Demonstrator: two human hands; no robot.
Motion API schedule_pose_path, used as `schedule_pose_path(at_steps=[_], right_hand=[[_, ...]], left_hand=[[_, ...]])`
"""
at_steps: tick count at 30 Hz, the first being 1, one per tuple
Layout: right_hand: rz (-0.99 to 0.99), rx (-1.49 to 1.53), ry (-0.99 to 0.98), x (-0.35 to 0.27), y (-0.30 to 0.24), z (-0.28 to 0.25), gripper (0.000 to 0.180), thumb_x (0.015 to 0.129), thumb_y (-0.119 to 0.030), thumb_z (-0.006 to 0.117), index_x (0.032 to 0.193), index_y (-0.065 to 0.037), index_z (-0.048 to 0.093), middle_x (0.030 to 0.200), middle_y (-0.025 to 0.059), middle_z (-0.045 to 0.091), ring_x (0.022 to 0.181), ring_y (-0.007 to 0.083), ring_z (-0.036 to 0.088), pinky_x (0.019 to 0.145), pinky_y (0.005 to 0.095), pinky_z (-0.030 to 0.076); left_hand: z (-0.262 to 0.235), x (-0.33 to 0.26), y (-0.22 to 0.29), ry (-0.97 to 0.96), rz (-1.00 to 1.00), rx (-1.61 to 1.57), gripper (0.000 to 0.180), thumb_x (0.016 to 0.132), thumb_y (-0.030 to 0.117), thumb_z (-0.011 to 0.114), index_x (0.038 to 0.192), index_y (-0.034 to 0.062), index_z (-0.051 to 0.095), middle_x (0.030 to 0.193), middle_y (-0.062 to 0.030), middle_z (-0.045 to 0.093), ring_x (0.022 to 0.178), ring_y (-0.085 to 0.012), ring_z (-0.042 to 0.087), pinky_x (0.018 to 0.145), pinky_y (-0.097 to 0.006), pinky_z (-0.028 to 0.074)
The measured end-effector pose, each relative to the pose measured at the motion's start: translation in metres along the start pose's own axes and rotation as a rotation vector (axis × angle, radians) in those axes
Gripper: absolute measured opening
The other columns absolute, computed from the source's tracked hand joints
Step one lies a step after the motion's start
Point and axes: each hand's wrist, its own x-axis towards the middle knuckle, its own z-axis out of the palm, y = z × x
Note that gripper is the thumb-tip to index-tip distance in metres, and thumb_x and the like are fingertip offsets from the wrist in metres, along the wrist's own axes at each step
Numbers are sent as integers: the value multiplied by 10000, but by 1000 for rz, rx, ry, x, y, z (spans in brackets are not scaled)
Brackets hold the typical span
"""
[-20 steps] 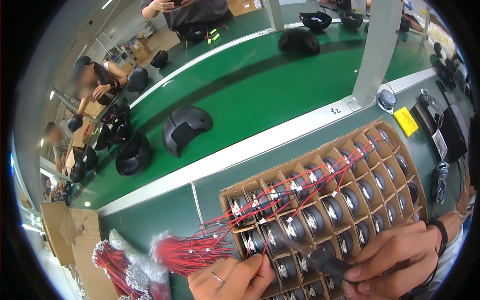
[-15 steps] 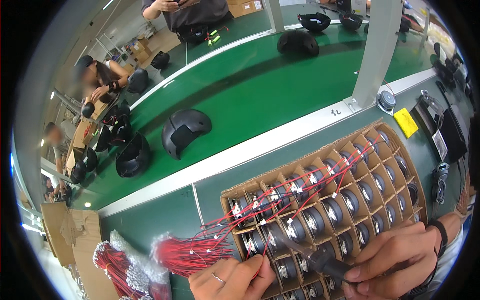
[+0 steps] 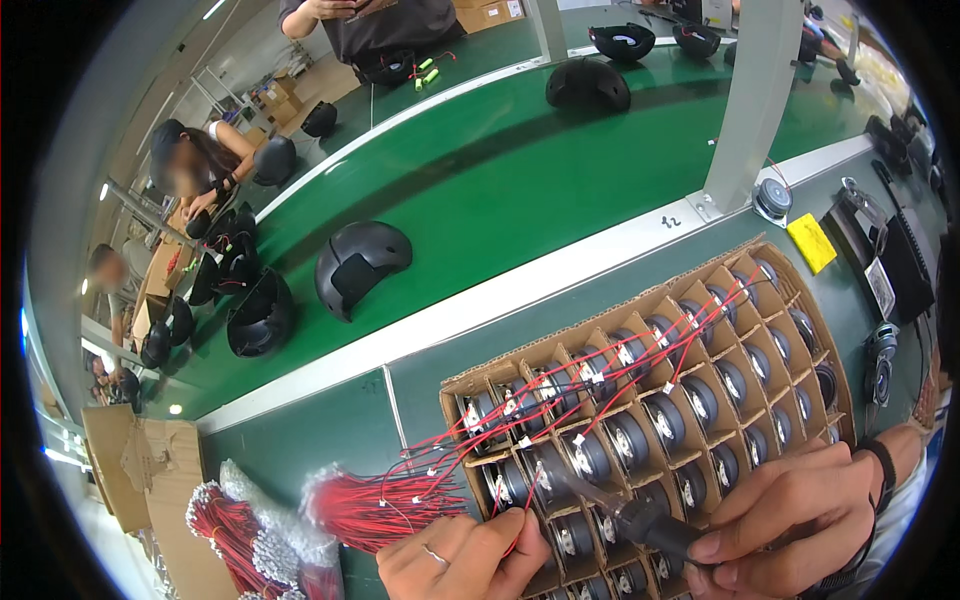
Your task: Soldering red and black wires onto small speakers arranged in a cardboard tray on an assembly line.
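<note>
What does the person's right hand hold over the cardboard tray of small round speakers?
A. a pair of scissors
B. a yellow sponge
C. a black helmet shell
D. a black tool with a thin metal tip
D. The right hand grips a black tool whose thin metal tip points into the cardboard tray, while the left hand pinches a red wire beside it.
</note>
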Motion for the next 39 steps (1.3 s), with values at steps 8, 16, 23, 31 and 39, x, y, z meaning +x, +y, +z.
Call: schedule_pose_path(at_steps=[8,16,23,31,39], right_hand=[[3,-1,6,-1,1,1,262,645,101,844,699,-1,609,840,141,650,659,211,691,557,273,596],[28,32,-59,1,-1,-6,231,662,92,830,729,24,620,883,156,650,698,230,698,589,289,605],[21,50,-76,-1,-2,-8,217,688,71,828,759,38,625,926,174,651,726,239,703,598,298,616],[370,206,64,-27,-8,-7,241,1001,-149,712,1000,82,779,931,263,767,791,306,785,748,353,636],[53,24,53,-2,-4,-6,304,701,117,878,793,14,606,968,195,666,736,236,709,586,272,618]], left_hand=[[1,0,-1,-3,-3,-14,158,790,-1,833,864,65,710,638,-37,561,524,-187,575,493,-311,456],[0,3,-1,0,4,-22,167,783,-11,832,871,60,709,638,-39,563,525,-189,576,492,-309,457],[1,1,0,8,3,-21,171,777,-14,833,865,60,708,635,-41,561,526,-190,578,491,-309,458],[0,-1,-1,1,-7,-11,183,764,-12,829,863,75,702,641,-43,565,532,-192,586,496,-314,461],[0,0,1,7,-3,-26,185,765,-18,822,869,74,700,642,-42,562,531,-195,583,497,-317,458]])
